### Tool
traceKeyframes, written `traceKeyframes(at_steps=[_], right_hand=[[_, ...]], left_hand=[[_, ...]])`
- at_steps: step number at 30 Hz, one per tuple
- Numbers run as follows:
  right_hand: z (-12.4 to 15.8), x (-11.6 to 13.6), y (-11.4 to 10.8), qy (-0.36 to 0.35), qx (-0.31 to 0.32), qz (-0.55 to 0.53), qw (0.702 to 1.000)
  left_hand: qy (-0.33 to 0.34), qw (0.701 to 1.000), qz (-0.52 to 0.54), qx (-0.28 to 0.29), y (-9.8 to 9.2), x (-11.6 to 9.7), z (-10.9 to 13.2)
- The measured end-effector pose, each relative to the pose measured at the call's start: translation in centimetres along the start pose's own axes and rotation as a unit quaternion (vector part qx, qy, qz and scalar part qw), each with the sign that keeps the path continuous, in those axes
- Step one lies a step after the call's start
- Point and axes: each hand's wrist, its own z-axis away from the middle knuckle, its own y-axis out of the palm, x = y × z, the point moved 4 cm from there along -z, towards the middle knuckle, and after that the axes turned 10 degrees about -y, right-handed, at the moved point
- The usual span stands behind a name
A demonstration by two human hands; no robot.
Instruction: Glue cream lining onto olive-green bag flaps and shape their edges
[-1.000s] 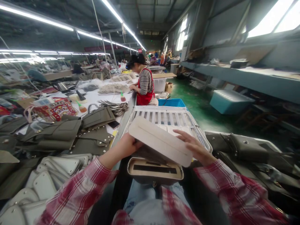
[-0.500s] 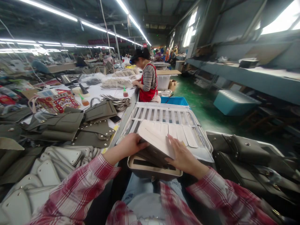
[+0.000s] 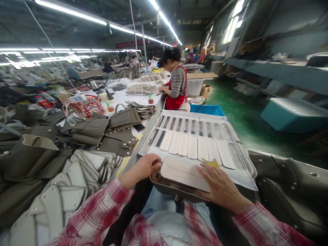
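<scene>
Holds a cream panel (image 3: 183, 172) flat over a grey bag piece (image 3: 166, 187) on the lap, left hand (image 3: 145, 167) gripping its left end, right hand (image 3: 220, 186) spread palm-down on its right part. Faces a white slatted rack (image 3: 194, 118) bearing a row of cream strips (image 3: 191, 147), a yellow scrap (image 3: 211, 163) just beside the right fingertips. Sits beside a table (image 3: 123, 97) heaped with olive bag parts (image 3: 89, 130) and cream flaps (image 3: 77, 171); shares it with a person in a red apron (image 3: 176, 87) further along.
</scene>
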Motion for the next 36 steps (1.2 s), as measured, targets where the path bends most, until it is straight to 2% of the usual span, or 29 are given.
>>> traceKeyframes(at_steps=[2, 4, 7, 11, 14, 16, 20, 27, 32, 36], right_hand=[[-0.6, 0.6, 0.7, -0.022, 0.003, 0.018, 1.0], [-1.5, 1.3, 1.4, -0.028, 0.007, 0.045, 0.999], [-2.5, 2.2, 1.9, -0.037, 0.016, 0.089, 0.995], [-2.3, 2.9, 1.7, -0.057, 0.046, 0.094, 0.993], [-1.5, 2.9, 1.6, -0.06, 0.074, 0.075, 0.993], [-1.1, 2.7, 1.6, -0.053, 0.081, 0.077, 0.992], [-0.9, 2.3, 1.6, -0.049, 0.083, 0.081, 0.992], [-1.4, 3.2, 1.8, -0.08, 0.115, 0.063, 0.988], [-1.5, 3.5, 2.3, -0.091, 0.136, 0.052, 0.985], [-2.1, 2.9, 2.3, -0.079, 0.162, 0.029, 0.983]], left_hand=[[-0.055, 0.994, 0.049, -0.081, -0.7, 2.1, 0.8], [-0.13, 0.983, 0.082, -0.097, -0.1, 4.2, 1.8], [-0.207, 0.968, 0.13, -0.049, 2.8, 6.0, 3.4], [-0.225, 0.961, 0.161, -0.004, 5.6, 5.8, 4.6], [-0.225, 0.953, 0.2, 0.041, 6.2, 5.4, 4.6], [-0.245, 0.935, 0.25, 0.066, 6.4, 5.6, 4.4], [-0.285, 0.902, 0.313, 0.081, 6.5, 6.3, 4.0], [-0.284, 0.912, 0.278, 0.106, 6.6, 6.5, 3.6], [-0.216, 0.954, 0.19, 0.083, 5.5, 5.4, 3.3], [-0.178, 0.979, 0.072, 0.068, 4.2, 4.1, 2.8]])
